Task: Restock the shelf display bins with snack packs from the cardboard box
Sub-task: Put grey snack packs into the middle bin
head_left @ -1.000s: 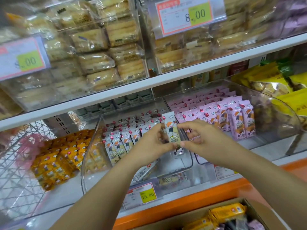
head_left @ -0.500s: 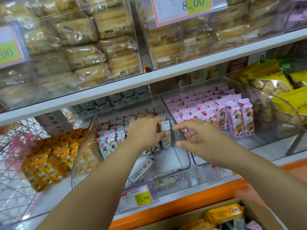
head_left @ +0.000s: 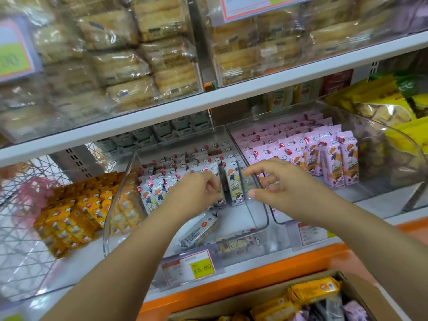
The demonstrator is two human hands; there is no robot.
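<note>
A: Which snack is the person shelving?
B: Right of the orange packs (head_left: 76, 212), in the middle clear bin (head_left: 245, 216), an upright white pack (head_left: 231, 181) stands at the near end of its row. The left hand (head_left: 196, 193) curls its fingers round that pack's left edge
A: And the right hand (head_left: 280, 184)?
B: It is just right of the pack, with fingers loosely bent and holding nothing. The pack looks light, crinkly and slick and could easily topple, so a pinch across its narrow sides seems safest. More packs lie in the cardboard box (head_left: 361, 289), near right
</note>
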